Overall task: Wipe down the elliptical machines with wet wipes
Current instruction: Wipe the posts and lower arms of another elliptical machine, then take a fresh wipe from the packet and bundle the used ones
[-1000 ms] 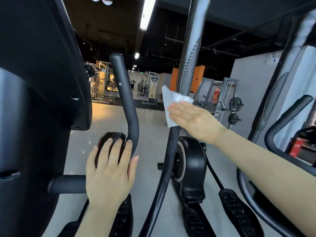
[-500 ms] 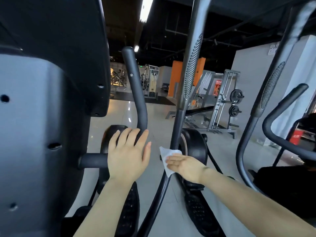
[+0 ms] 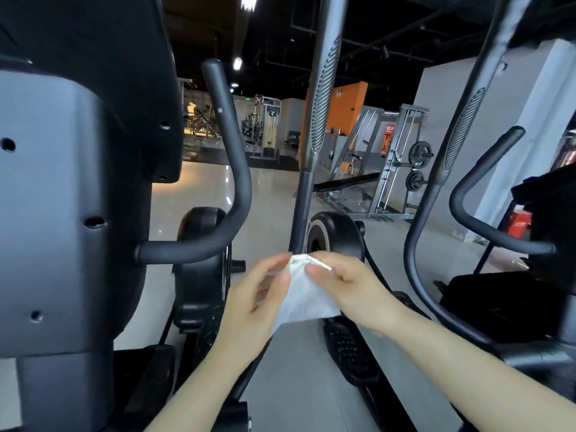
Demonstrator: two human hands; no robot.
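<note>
Pinching the white wet wipe from both sides, your left hand and right hand now meet at it, just below the swing-arm pole. Half a second ago your left hand rested on the curved handlebar, now up-left of the grip. Both forearms reach forward, palms turned inward.

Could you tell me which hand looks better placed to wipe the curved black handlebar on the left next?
Probably the left. Both hands pinch the wet wipe, but the left hand sits on the curved handlebar's side, nearer it; the right hand would have to cross over.
</note>
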